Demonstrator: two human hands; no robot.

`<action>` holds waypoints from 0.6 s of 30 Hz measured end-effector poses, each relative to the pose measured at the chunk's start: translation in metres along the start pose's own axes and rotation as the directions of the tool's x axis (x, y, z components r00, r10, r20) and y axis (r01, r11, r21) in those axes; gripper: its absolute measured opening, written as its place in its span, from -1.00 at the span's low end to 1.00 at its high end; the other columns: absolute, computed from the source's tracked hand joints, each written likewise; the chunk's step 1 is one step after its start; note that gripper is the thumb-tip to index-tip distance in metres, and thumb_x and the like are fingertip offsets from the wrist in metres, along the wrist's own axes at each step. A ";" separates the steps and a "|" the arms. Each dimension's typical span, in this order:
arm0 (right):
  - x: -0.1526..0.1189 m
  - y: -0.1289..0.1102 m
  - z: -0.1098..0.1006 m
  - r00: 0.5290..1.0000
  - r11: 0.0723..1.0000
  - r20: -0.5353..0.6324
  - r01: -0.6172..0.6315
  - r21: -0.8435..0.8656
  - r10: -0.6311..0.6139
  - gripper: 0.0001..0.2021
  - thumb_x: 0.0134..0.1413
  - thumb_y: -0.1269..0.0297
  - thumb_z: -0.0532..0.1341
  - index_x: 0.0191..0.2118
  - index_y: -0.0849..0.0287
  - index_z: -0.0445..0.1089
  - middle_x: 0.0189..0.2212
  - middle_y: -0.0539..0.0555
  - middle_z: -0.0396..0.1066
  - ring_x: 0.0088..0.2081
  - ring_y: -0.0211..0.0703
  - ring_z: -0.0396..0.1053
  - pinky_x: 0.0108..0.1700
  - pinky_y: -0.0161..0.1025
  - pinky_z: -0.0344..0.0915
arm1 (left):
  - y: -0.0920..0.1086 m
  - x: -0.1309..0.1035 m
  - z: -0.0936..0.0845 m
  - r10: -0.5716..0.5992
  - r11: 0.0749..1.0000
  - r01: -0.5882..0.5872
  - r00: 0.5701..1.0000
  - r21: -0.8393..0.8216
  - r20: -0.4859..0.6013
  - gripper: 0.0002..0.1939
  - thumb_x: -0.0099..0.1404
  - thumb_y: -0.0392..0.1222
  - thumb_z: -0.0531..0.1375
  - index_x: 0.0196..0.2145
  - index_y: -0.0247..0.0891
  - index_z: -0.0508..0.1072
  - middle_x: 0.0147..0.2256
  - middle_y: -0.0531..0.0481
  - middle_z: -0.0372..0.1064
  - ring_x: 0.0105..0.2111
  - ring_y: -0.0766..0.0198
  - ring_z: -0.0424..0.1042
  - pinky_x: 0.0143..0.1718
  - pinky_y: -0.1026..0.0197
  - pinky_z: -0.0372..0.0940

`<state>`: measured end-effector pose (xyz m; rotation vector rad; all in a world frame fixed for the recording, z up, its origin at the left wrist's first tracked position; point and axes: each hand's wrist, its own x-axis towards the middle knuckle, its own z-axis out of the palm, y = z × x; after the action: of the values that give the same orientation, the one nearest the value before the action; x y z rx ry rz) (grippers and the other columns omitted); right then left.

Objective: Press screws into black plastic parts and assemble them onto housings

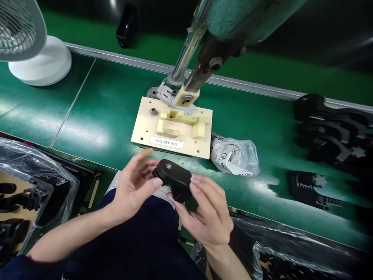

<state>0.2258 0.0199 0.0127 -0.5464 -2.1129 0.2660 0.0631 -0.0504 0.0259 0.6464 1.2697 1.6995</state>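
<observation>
Fingers of the right hand [211, 206] pinch the right end of a black part [177, 175], thumb on its near side. On the left end sits the thumb of the left hand [131, 188], its fingers curled loosely behind and partly hidden. Both hold the part over the near edge of the table [110, 105], just near of the fixture [144, 126]. A tilted lever [201, 74] stands over the fixture's far side. Right of the fixture lies a bag [236, 157]; a fan [40, 64] stands far left.
</observation>
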 end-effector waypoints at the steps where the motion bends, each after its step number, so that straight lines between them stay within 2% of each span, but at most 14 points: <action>1: -0.003 -0.001 0.001 0.993 0.990 -0.026 -0.116 0.081 0.118 -0.40 -0.04 0.42 0.41 0.16 0.18 0.31 -0.12 0.22 0.43 -0.08 0.06 0.44 -0.13 0.00 0.54 | 0.001 0.003 -0.002 0.038 0.999 -0.037 0.997 0.013 -0.068 -0.61 0.26 -0.23 0.26 0.05 -0.06 0.40 -0.15 -0.03 0.49 -0.14 0.24 0.51 -0.06 0.17 0.46; 3: -0.009 -0.001 0.002 0.933 0.902 0.004 -0.350 0.251 0.361 -0.44 0.04 0.33 0.37 0.18 0.15 0.30 -0.05 0.25 0.39 -0.04 0.05 0.43 -0.08 -0.01 0.52 | 0.004 0.009 -0.006 0.106 0.994 -0.101 0.973 0.035 -0.205 -0.72 0.32 -0.24 0.20 -0.01 -0.11 0.44 -0.15 -0.02 0.49 -0.11 0.27 0.50 0.01 0.16 0.42; 5: -0.015 -0.003 0.002 0.860 0.791 0.080 -0.497 0.356 0.504 -0.50 0.09 0.29 0.33 0.16 0.12 0.32 -0.01 0.25 0.37 0.01 0.04 0.42 -0.05 -0.05 0.51 | 0.006 0.010 -0.008 0.133 0.991 -0.123 0.962 0.057 -0.238 -0.74 0.33 -0.24 0.18 -0.02 -0.13 0.44 -0.16 -0.02 0.49 -0.10 0.27 0.49 0.02 0.16 0.41; 6: -0.016 -0.003 0.002 0.837 0.755 0.106 -0.532 0.382 0.537 -0.51 0.08 0.28 0.33 0.15 0.11 0.33 0.00 0.24 0.37 0.02 0.03 0.41 -0.05 -0.07 0.50 | 0.006 0.009 -0.008 0.129 0.990 -0.116 0.972 0.076 -0.197 -0.72 0.32 -0.23 0.19 0.00 -0.12 0.43 -0.15 -0.02 0.48 -0.09 0.26 0.48 0.03 0.14 0.41; 8: -0.018 -0.006 0.002 0.813 0.718 0.128 -0.566 0.405 0.569 -0.50 0.06 0.29 0.35 0.15 0.09 0.33 0.00 0.24 0.37 0.02 0.03 0.41 -0.04 -0.09 0.49 | 0.005 0.005 -0.006 0.095 0.987 -0.089 0.995 0.136 -0.040 -0.57 0.27 -0.20 0.25 0.09 -0.10 0.35 -0.09 -0.06 0.46 -0.03 0.19 0.46 0.06 0.08 0.39; 10: -0.018 -0.008 0.001 0.809 0.708 0.140 -0.571 0.416 0.571 -0.49 0.04 0.29 0.36 0.14 0.09 0.33 0.00 0.23 0.37 0.02 0.04 0.41 -0.03 -0.07 0.49 | 0.004 0.004 -0.005 0.049 0.973 -0.068 0.995 0.221 0.087 -0.37 0.18 -0.18 0.34 0.18 -0.07 0.25 -0.02 -0.10 0.42 0.02 0.13 0.43 0.10 0.03 0.36; 11: -0.018 -0.009 0.000 0.809 0.707 0.143 -0.572 0.415 0.570 -0.49 0.04 0.29 0.36 0.14 0.09 0.34 0.00 0.23 0.37 0.03 0.05 0.41 -0.02 -0.06 0.48 | 0.004 0.006 -0.005 0.039 0.962 -0.067 0.993 0.263 0.110 -0.29 0.13 -0.18 0.37 0.20 -0.06 0.22 0.01 -0.11 0.40 0.04 0.11 0.42 0.11 0.02 0.35; 13: -0.017 -0.010 -0.002 0.814 0.718 0.130 -0.565 0.407 0.566 -0.50 0.04 0.29 0.35 0.13 0.09 0.34 0.00 0.24 0.37 0.03 0.06 0.40 -0.01 -0.04 0.47 | 0.006 0.013 -0.007 0.099 0.941 -0.112 0.993 0.318 0.059 -0.29 0.13 -0.18 0.36 0.20 -0.07 0.21 0.01 -0.11 0.38 0.03 0.11 0.42 0.11 0.02 0.35; 16: -0.017 -0.010 -0.004 0.822 0.741 0.092 -0.550 0.384 0.562 -0.50 0.06 0.30 0.33 0.15 0.11 0.33 0.01 0.26 0.36 0.03 0.06 0.40 -0.03 -0.04 0.49 | 0.010 0.024 -0.013 0.267 0.912 -0.217 0.958 0.348 -0.100 -0.49 0.26 -0.17 0.25 0.15 -0.08 0.26 -0.02 -0.10 0.39 0.00 0.15 0.43 0.09 0.03 0.36; 17: -0.016 -0.010 -0.003 0.831 0.756 0.088 -0.540 0.371 0.550 -0.50 0.07 0.30 0.33 0.16 0.11 0.32 0.01 0.27 0.36 0.03 0.07 0.40 -0.03 -0.03 0.49 | 0.011 0.024 -0.014 0.277 0.905 -0.228 0.957 0.360 -0.090 -0.48 0.27 -0.16 0.24 0.16 -0.07 0.25 0.00 -0.11 0.38 0.03 0.14 0.42 0.10 0.02 0.35; 18: -0.016 -0.011 -0.002 0.845 0.775 0.092 -0.522 0.356 0.527 -0.49 0.07 0.30 0.33 0.16 0.11 0.32 0.01 0.27 0.36 0.03 0.07 0.40 -0.02 -0.02 0.48 | 0.012 0.023 -0.013 0.254 0.900 -0.225 0.967 0.374 -0.031 -0.42 0.25 -0.14 0.26 0.20 -0.06 0.21 0.05 -0.13 0.36 0.07 0.10 0.39 0.12 0.01 0.33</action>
<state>0.2322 0.0024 0.0060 -0.8990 -1.7888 0.9586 0.0377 -0.0375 0.0306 1.0003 1.6427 1.7085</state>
